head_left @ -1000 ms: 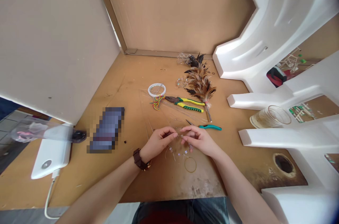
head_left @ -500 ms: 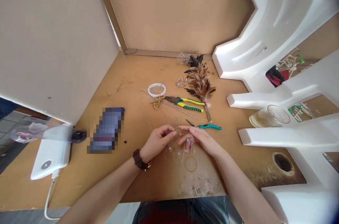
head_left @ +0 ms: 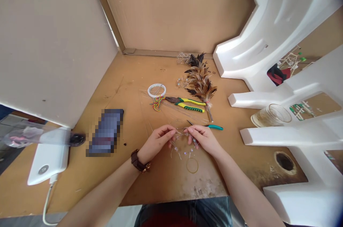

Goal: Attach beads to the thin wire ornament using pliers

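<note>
- Two bare hands hold one piece between them: the left hand [head_left: 155, 143] and the right hand [head_left: 205, 139] are both closed in a pinch on a beaded wire piece [head_left: 179, 146], which sits near the middle of the desk [head_left: 150, 184], towards its front edge.
- A brown strap watch [head_left: 138, 161] circles the left wrist.
- A thin brass wire ring [head_left: 192, 165] lies flat just in front of the hands.
- Teal-handled pliers [head_left: 215, 127] lie just beyond the right hand.
- Towards the back edge of the desk lie yellow-and-green pliers [head_left: 187, 102], a tangle of coloured wires [head_left: 158, 103], a clear ring [head_left: 157, 90] and a brown feather duster [head_left: 200, 82], with small wire clusters [head_left: 182, 82] beside it.
- Near the left edge are a pixelated flat object [head_left: 105, 132] and a white power bank [head_left: 47, 159].
- Near the right edge, a glass tumbler [head_left: 271, 115] stands beside white moulded foam [head_left: 278, 16].
</note>
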`<state>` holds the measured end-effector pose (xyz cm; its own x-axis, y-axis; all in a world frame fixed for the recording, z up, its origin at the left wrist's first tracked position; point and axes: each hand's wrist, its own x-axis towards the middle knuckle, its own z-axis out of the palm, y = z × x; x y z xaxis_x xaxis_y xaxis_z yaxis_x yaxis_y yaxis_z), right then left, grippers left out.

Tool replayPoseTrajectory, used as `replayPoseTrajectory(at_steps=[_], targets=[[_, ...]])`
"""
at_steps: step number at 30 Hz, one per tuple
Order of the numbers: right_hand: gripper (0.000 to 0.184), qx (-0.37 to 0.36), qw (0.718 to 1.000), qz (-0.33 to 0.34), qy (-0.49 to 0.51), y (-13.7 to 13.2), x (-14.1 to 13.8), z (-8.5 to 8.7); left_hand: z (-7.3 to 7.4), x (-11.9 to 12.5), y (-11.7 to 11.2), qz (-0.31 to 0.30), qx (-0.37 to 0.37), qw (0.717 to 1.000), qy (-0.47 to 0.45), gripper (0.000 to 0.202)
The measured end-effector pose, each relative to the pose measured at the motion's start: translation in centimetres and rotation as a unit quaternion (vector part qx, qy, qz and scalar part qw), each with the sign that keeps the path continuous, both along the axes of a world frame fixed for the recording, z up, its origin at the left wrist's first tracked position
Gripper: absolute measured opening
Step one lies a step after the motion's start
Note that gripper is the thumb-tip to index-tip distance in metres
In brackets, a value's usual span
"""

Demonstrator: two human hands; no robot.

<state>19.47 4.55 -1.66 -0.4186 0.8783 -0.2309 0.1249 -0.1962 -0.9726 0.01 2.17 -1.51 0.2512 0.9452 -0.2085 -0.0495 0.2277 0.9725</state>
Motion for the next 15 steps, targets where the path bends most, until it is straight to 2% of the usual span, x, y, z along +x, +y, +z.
replayPoseTrajectory(at_steps=[7,12,15], targets=[[0.037,0.009,1.0,-0.025,-0.003,0.0,0.08,0.27,-0.18,-0.31,0.01,0.007,0.032,0.999,0.016,0.023],[0.038,0.026,0.999,-0.029,-0.014,-0.11,0.07,0.42,0.02,-0.27,-0.02,0.048,0.092,0.987,0.124,0.022],[0.037,0.041,0.998,-0.028,-0.025,-0.14,0.08,0.43,0.2,-0.29,-0.1,0.045,0.104,0.98,0.164,0.023]])
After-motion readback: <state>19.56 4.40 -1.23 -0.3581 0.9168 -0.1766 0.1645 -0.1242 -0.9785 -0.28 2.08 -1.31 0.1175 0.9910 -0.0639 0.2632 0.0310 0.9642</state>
